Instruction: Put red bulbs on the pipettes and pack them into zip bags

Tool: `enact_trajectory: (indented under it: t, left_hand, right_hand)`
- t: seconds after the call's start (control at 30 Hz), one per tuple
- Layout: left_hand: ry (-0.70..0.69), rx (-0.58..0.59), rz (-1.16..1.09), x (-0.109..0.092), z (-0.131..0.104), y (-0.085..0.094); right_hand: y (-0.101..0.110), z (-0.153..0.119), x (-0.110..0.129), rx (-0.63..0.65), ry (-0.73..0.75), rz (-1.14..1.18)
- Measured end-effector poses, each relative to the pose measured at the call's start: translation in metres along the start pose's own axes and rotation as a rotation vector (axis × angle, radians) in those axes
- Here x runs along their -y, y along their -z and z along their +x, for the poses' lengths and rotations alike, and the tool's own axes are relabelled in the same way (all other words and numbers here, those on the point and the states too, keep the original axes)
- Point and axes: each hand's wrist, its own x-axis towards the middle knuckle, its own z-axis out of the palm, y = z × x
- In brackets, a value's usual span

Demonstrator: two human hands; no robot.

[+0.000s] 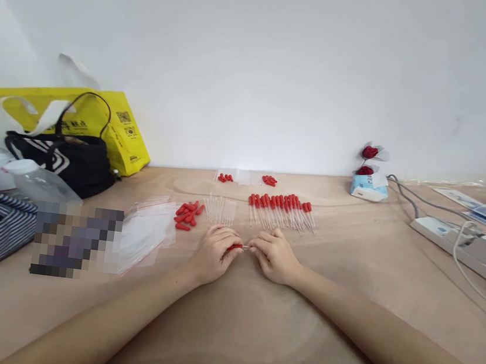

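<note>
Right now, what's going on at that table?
The left hand grips a red piece while the right hand pinches a thin pale stick next to it; whether the two join is unclear. Beyond the hands lie red-tipped sticks and bare sticks; loose red pieces sit further left, beside clear bags.

Between the two forearms (120, 314) at bottom centre, and right of the middle of the frame, the tabletop (359, 243) leaves room for a hand to pass. Red-tipped sticks (282, 203) obstruct the way just above centre; loose red pieces (186, 216) and plastic bags (148, 232) hinder it left of centre. A power strip (467, 247) bars the right edge.
</note>
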Motion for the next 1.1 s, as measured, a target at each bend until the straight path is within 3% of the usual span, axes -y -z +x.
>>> enact_trajectory:
  t: [0.2,0.3,0.47,0.53,0.63,0.8,1.1]
  left_hand:
    - [0.043,0.071,0.065,0.002,0.002,0.006]
    - [0.091,0.041,0.082,0.008,0.001,0.009]
    - [0.36,-0.189,0.302,0.033,-0.001,0.02]
    - [0.46,-0.233,0.365,0.042,-0.003,0.025]
    - [0.527,-0.265,0.433,0.05,-0.006,0.03]
    - [0.563,-0.258,0.463,0.055,-0.008,0.029]
    - [0.574,-0.248,0.526,0.052,-0.008,0.033]
  right_hand:
    - [0.015,-0.001,-0.001,0.093,0.017,-0.096]
    - [0.017,0.0,0.0,0.101,-0.035,-0.093]
    - [0.005,0.024,-0.003,-0.025,-0.447,0.017]
    - [-0.004,0.041,-0.004,-0.065,-0.606,-0.013]
    - [-0.017,0.068,-0.004,-0.08,-0.727,-0.102]
    - [-0.03,0.095,-0.004,-0.073,-0.804,-0.199]
    - [-0.034,0.107,-0.003,-0.013,-0.767,-0.208]
